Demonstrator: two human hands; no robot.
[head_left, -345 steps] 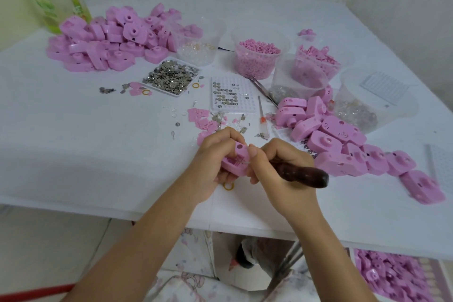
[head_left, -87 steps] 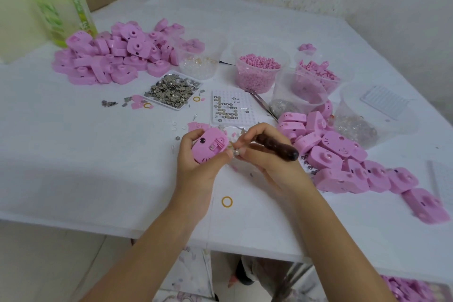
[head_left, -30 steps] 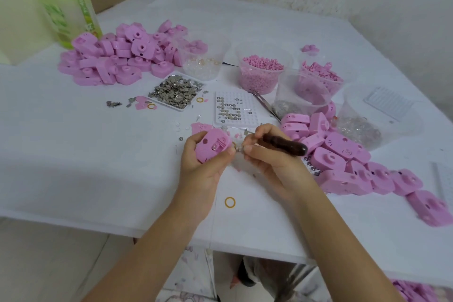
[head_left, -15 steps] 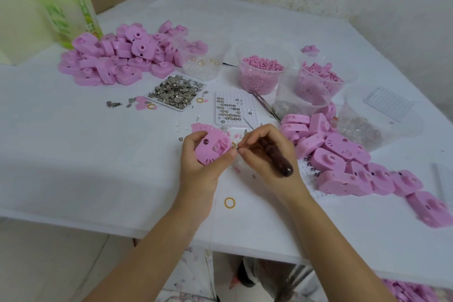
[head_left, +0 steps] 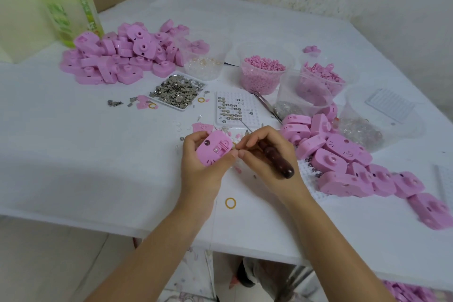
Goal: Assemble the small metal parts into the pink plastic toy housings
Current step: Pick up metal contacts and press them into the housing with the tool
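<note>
Centrally, the left hand (head_left: 201,167) curls round a pink housing (head_left: 213,148), its recessed face turned up, over the white table (head_left: 85,154). Beside its right edge the right hand (head_left: 267,154) clasps a dark-handled tool (head_left: 278,160), its fingertips pinched on something too small to tell. Just above lies a dotted white tray (head_left: 234,109). A tray of metal parts (head_left: 177,92) sits upper left of it, and more housings (head_left: 343,167) are heaped at right.
</note>
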